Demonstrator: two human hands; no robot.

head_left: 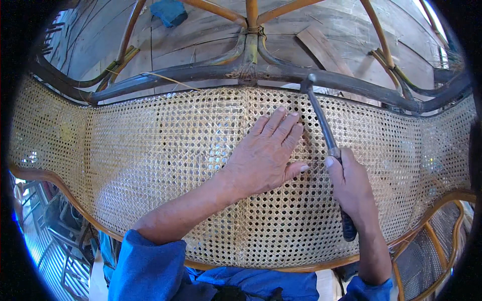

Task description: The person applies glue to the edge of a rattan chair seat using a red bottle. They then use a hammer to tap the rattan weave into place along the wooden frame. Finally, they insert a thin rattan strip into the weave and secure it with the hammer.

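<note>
Woven cane webbing [165,165] stretches across the middle of the head view, bordered by a dark rattan pole [196,74] at the far side. My left hand [266,150] lies flat on the webbing, right of its centre seam, fingers pointing to the far edge and thumb out to the right. In my right hand [351,183] is a hammer [323,120], gripped by its dark handle. The hammer's head is at the dark pole, to the right of my left fingertips; whether it touches the pole I cannot tell.
Lighter rattan poles [216,10] rise beyond the dark one, over a plank floor [201,42] with a blue cloth [169,12] and a loose board [324,50]. A curved rattan rim [50,178] edges the near side. Another rattan frame [437,246] stands at the lower right.
</note>
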